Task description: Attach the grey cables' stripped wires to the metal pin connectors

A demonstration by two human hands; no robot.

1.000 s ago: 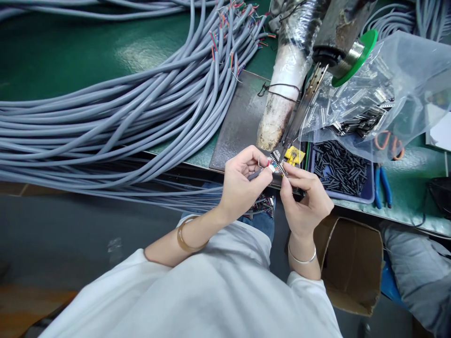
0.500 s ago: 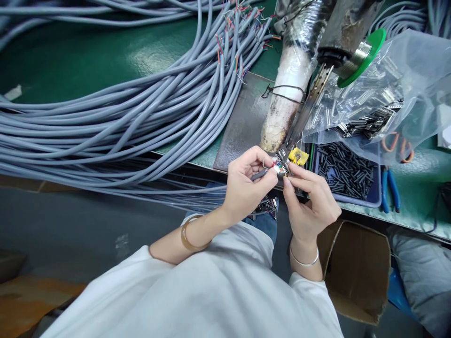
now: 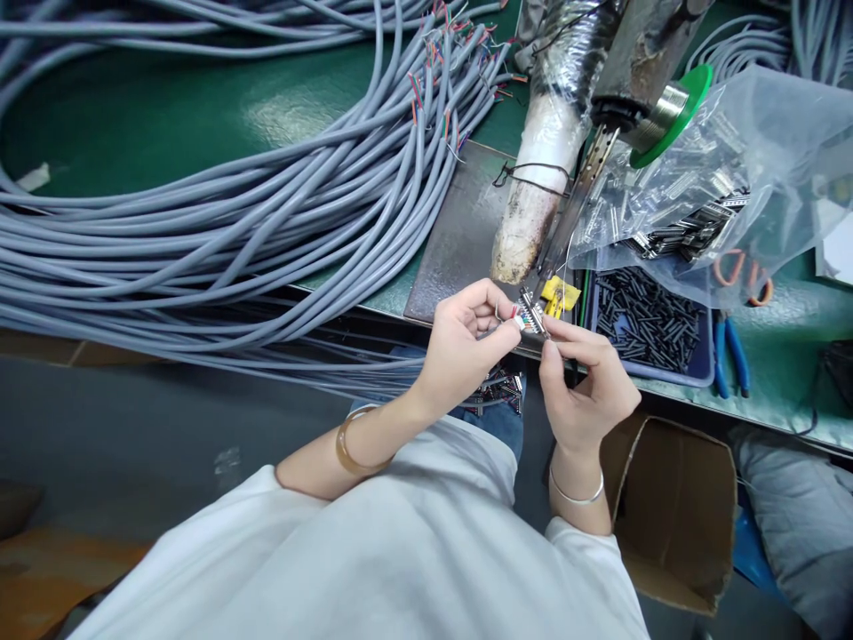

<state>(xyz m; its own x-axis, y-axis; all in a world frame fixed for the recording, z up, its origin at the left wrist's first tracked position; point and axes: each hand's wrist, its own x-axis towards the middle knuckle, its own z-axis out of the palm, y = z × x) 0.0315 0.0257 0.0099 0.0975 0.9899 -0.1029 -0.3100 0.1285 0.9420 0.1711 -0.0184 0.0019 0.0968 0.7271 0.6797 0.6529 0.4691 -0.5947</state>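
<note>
Left hand (image 3: 468,342) pinches thin multicoloured wires (image 3: 526,325); right hand (image 3: 585,378) holds near end of a silver-black metal connector (image 3: 534,311), probably for steadiness.

Workshop, electronics wiring by the look of it. Ahead of the fingers (image 3: 568,332): perforated-barrel metal soldering iron (image 3: 578,197), green-flanged spool of silvery wire (image 3: 657,119). Left: heaped round grey cables (image 3: 320,191), coloured cores bared. Right: purple-blue plastic tray (image 3: 705,348), small black tubes (image 3: 646,320) inside.
</note>
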